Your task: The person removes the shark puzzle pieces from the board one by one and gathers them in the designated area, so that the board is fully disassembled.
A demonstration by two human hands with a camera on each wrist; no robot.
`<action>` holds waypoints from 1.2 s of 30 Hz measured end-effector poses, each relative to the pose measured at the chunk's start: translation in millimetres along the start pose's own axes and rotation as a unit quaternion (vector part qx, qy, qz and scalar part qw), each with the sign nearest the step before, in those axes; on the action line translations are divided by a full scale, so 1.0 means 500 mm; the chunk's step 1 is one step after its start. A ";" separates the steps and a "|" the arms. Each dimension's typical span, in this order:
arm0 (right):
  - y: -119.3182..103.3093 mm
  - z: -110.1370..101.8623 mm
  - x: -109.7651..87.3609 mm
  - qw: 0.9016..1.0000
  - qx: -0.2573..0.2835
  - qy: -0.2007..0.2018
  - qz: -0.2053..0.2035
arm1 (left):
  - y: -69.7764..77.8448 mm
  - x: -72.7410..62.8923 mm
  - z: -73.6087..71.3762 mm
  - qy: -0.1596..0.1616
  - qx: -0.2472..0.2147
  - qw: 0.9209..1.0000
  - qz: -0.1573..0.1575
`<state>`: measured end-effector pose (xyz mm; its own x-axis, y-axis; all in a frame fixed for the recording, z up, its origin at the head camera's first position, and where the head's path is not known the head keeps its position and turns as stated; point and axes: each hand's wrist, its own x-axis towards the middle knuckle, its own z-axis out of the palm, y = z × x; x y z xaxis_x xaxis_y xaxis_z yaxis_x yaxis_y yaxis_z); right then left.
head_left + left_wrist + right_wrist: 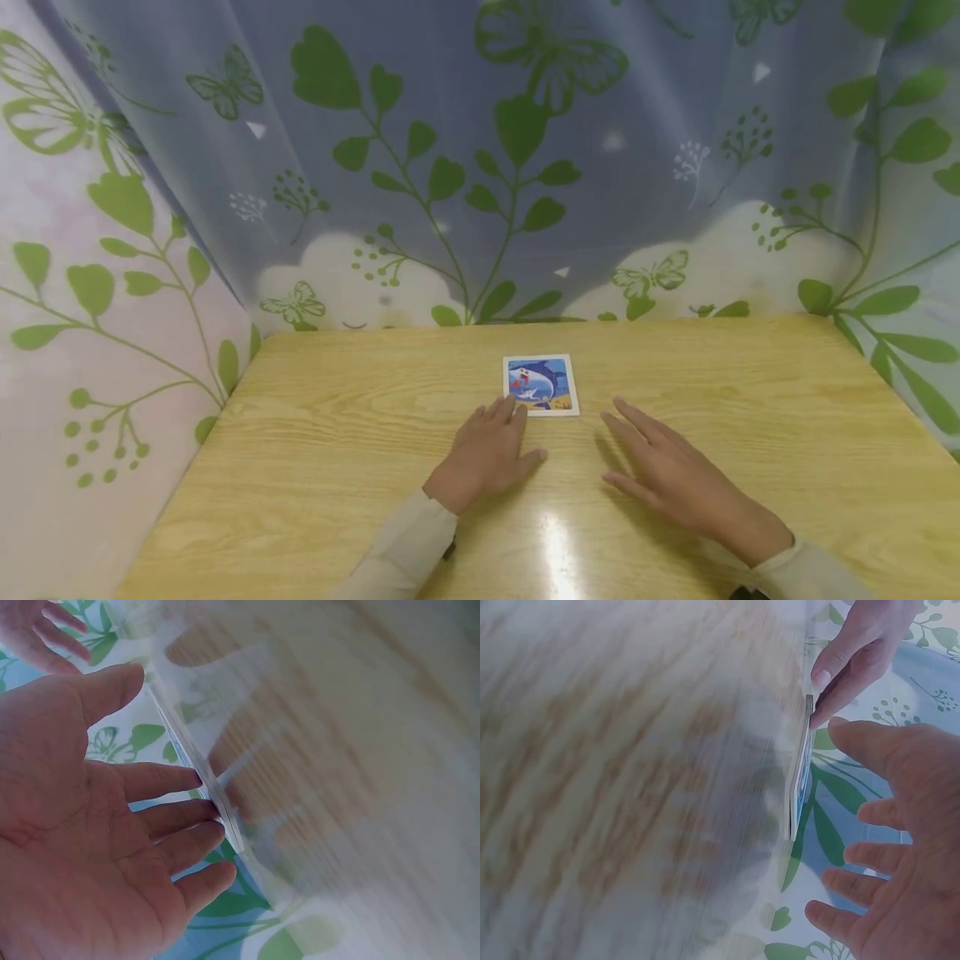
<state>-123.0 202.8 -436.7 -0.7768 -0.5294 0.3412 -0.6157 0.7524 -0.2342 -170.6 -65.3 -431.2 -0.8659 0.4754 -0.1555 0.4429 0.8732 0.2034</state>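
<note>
A small square picture board with a white border lies flat on the wooden table. Its picture is a blue-and-white cartoon sea animal on a blue ground. At the board's near left corner, the fingertips of my left hand reach its edge, fingers fairly straight and thumb spread away. In the left wrist view the board appears edge-on beside those fingers. My right hand hovers to the right of the board, fingers extended and holding nothing. The right wrist view shows a gap between these fingers and the board.
The light wooden table runs back to a blue curtain printed with green leaves and butterflies. Similar pale fabric hangs along the left side. Light glares off the tabletop between the forearms.
</note>
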 end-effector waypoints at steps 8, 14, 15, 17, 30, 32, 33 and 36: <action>0.003 0.003 0.005 1.000 0.003 -0.013 0.003 | 0.005 -0.006 -0.003 -0.005 0.006 1.000 0.007; 0.005 0.006 0.012 1.000 0.012 -0.021 0.009 | 0.010 -0.018 -0.003 -0.010 0.008 1.000 0.010; 0.005 0.006 0.013 1.000 0.014 -0.023 0.011 | 0.011 -0.020 -0.002 -0.013 0.006 1.000 0.011; 0.004 0.007 0.017 0.999 0.017 -0.028 0.014 | 0.013 -0.024 -0.001 -0.018 0.002 1.000 0.010; -0.004 0.021 0.053 0.998 0.025 -0.052 0.006 | 0.024 -0.053 0.008 -0.013 0.007 1.000 0.023; -0.004 0.025 0.058 0.998 0.023 -0.052 0.000 | 0.027 -0.057 0.010 -0.012 0.011 1.000 0.026; -0.005 0.027 0.061 0.998 0.023 -0.050 -0.005 | 0.028 -0.059 0.010 -0.012 0.015 0.999 0.028; -0.005 0.031 0.067 0.998 0.025 -0.055 -0.012 | 0.031 -0.062 0.012 -0.009 0.020 0.999 0.031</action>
<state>-149.7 177.2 -438.8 -0.7703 -0.5885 0.2457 -0.6375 0.7205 -0.2728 -135.7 -65.7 -428.9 -0.8319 0.5310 -0.1613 0.5055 0.8450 0.1744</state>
